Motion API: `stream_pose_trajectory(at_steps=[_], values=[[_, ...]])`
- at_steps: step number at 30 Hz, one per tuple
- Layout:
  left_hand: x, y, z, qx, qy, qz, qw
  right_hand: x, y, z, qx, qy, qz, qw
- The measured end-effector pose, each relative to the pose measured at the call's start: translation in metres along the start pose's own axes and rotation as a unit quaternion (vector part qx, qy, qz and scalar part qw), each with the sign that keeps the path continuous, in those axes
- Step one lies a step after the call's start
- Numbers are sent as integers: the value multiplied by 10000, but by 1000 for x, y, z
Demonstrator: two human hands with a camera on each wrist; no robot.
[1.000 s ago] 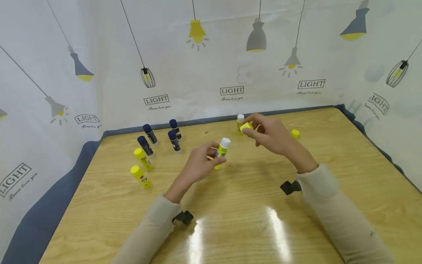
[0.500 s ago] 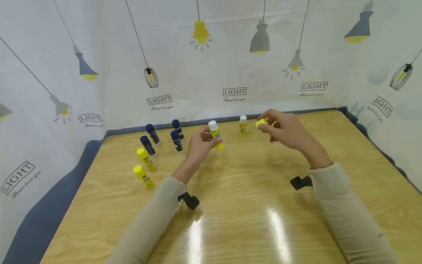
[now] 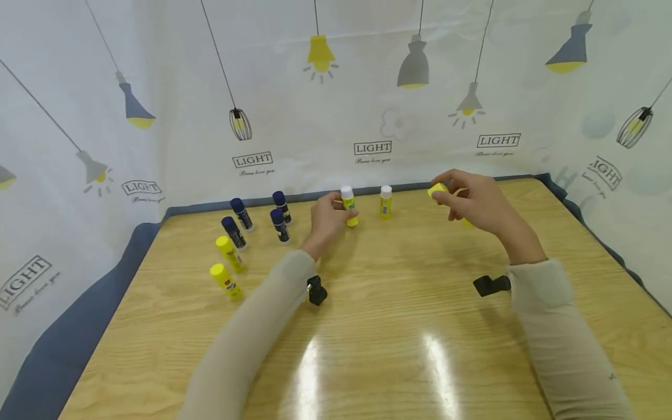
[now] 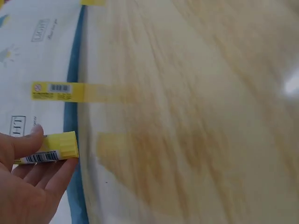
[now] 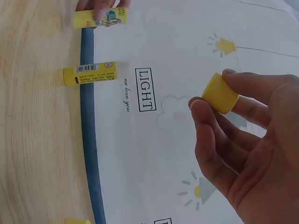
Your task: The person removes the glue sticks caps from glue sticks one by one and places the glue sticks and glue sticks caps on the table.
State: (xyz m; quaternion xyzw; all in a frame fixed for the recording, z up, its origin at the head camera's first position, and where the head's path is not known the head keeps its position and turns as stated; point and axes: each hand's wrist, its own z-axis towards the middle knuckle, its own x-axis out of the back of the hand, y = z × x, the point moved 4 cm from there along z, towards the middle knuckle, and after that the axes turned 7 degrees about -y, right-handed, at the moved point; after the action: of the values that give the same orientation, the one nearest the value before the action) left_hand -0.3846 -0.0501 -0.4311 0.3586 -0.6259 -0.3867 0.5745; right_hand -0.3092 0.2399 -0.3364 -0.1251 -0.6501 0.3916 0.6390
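Observation:
Toward the back of the table, my left hand (image 3: 326,220) grips an upright yellow glue stick (image 3: 349,211) whose white top is exposed. In the left wrist view the thumb and fingers wrap that glue stick (image 4: 63,145) near its yellow base. A second uncapped glue stick (image 3: 385,205) stands just to its right, touched by neither hand. Raised over the right side, my right hand (image 3: 475,201) pinches a yellow cap (image 5: 220,93) between thumb and fingertips. Another yellow cap (image 3: 466,222) lies on the table, mostly hidden behind the right hand.
At the left stand several dark-blue-capped glue sticks (image 3: 280,226) and two yellow-capped ones (image 3: 226,281). The wooden table (image 3: 378,326) ends at a blue border, with a lamp-printed curtain (image 3: 294,116) rising behind it.
My left hand has carried its glue stick toward the back of the table, beside the standing one. My right hand has moved right, away from the standing glue stick, still pinching the cap.

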Motion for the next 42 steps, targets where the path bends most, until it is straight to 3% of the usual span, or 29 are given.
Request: stream_pose_trajectory(at_steps=[6, 14, 22, 28, 42], values=[[-5, -6, 11, -94, -123, 101, 9998, 5, 8, 3, -132, -47, -77, 9999], [-16, 6, 16, -296, -405, 450, 9977, 15, 25, -2, -446, -50, -50, 9990], [-21, 9, 20, -134, -450, 993, 9939, 27, 42, -4, -912, -231, -246, 9953], [-26, 11, 22, -28, -456, 1113, 9927, 33, 58, -6, -1390, -221, -130, 9900], [-28, 11, 19, 239, -560, 1360, 9888, 41, 90, -9, -1570, 50, -306, 9871]])
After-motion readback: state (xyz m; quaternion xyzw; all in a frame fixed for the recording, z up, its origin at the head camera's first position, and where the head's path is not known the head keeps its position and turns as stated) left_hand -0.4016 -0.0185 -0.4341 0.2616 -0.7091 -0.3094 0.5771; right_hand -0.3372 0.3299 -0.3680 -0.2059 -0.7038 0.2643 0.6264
